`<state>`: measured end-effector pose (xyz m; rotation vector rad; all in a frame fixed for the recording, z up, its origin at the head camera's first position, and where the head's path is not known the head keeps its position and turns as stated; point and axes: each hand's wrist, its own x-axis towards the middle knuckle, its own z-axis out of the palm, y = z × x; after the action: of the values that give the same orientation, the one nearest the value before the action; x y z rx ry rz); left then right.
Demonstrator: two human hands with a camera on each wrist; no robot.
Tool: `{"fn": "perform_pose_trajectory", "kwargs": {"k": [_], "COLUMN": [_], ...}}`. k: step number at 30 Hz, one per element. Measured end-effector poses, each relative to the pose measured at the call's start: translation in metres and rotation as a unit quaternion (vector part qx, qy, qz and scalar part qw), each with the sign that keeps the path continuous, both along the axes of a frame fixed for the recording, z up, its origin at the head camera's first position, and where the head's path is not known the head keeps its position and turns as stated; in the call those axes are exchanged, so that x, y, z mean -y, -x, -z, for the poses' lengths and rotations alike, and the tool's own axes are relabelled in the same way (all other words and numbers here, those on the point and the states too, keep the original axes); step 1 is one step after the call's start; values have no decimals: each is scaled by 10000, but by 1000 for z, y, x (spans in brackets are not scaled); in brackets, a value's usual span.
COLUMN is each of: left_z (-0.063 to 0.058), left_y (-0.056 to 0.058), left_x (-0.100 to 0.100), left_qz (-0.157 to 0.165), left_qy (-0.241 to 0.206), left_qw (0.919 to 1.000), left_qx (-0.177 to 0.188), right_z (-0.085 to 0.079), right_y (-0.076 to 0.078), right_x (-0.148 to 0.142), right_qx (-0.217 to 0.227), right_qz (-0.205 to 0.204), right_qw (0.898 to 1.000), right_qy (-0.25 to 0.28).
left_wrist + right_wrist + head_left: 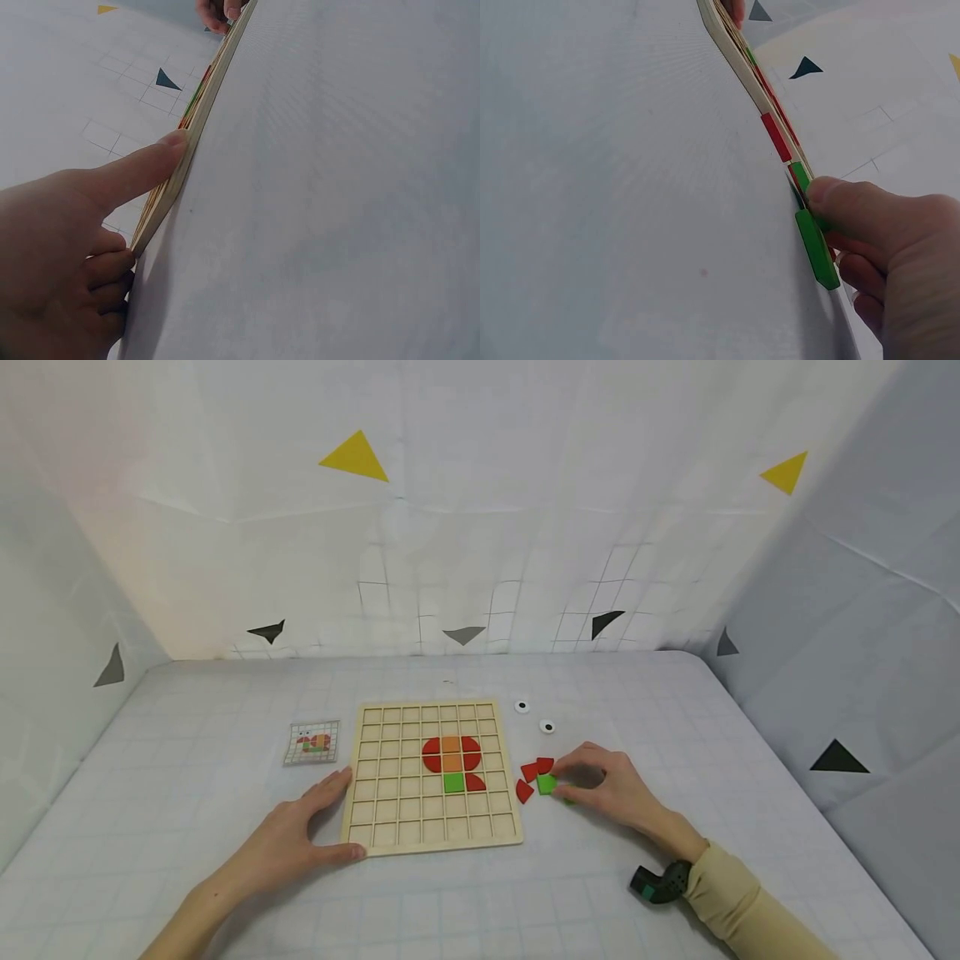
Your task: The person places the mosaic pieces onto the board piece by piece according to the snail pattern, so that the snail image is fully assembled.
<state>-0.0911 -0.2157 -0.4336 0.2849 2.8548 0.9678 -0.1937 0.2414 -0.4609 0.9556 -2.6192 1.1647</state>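
A square wooden grid board (pixel 386 810) lies flat, with red, orange and green pieces set in some of its cells. At its near left corner my left hand (pixel 288 839) holds it, the thumb at the near edge and the fingertips at the left edge. Right of the board, my right hand (pixel 607 785) pinches a green square tile (pixel 547 785) between thumb and fingers, low over the table. A second green piece (pixel 817 251) sits beside that thumb in the right wrist view. Several loose red quarter-round pieces (pixel 524 791) lie between the board and my right hand.
Left of the board lies a small picture card (pixel 312 743) with a coloured pattern on a grid. Two eye discs (pixel 547 727) are beyond the loose pieces. White sheeting (pixel 465 527) rises behind the table (pixel 480 910) and at both sides.
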Motion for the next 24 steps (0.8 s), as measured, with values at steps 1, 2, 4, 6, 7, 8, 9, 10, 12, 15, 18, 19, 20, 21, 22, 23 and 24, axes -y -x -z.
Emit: {"fn": "perform_pose_trajectory", "kwargs": {"k": [1, 2, 4, 6, 7, 8, 9, 10, 12, 15, 18, 19, 20, 21, 22, 23, 24], "left_z": [0, 0, 0, 0, -1, -1, -1, -1, -1, -1, -1, -1, -1, -1, -1, -1, -1], "left_y": [0, 0, 0, 1, 1, 1, 1, 1, 1, 1, 1, 1, 2, 2, 2, 2, 2], "left_x": [0, 0, 0, 0, 0, 0, 0, 0, 1, 0, -1, -1, -1, -1, -1, -1, -1], "left_qz": [3, 3, 10, 23, 25, 16, 11, 5, 0, -4, -28, -29, -15, -15, -38, -39, -33], "left_qy": [-6, -17, -65, -79, -65, -62, -55, -23, 2, -14, -35, -39, -29, -29, -28, -29, -23], "left_qw": [10000, 10000, 10000, 10000, 10000, 10000, 10000, 10000, 10000, 10000, 9999, 9999, 9999, 9999, 9999, 9999, 9999], "left_qx": [-2, -4, 8, 5, -7, 3, 9, 5, -13, 39, 104, 113, 100, 96, 110, 109, 105], "right_z": [0, 0, -1, -4, -6, -8, -11, -17, -23, -24, -18, -18, -18, -18, -18, -18, -18], "right_y": [1, 1, 1, 1, 1, 1, 0, -2, -2, -1, 4, 4, 4, 4, 3, 3, 3], "right_x": [-1, -1, -2, -1, 0, 2, 5, 10, 18, 30, 41, 46, 52, 57, 63, 68, 73], "right_qx": [12, 15, 16, 37, 46, 40, 39, 54, 62, 25, -5, -3, 22, 61, 93, 139, 159], "right_qz": [6, 0, 4, 48, 94, 138, 186, 207, 203, 54, -162, -214, -285, -361, -412, -452, -481], "right_qw": [10000, 10000, 10000, 10000, 9999, 9998, 9997, 9996, 9993, 9992, 9991, 9990, 9987, 9983, 9980, 9977, 9976], "right_qy": [-2, 5, 31, 76, 88, 118, 161, 207, 305, 403, 398, 391, 419, 452, 473, 478, 477]}}
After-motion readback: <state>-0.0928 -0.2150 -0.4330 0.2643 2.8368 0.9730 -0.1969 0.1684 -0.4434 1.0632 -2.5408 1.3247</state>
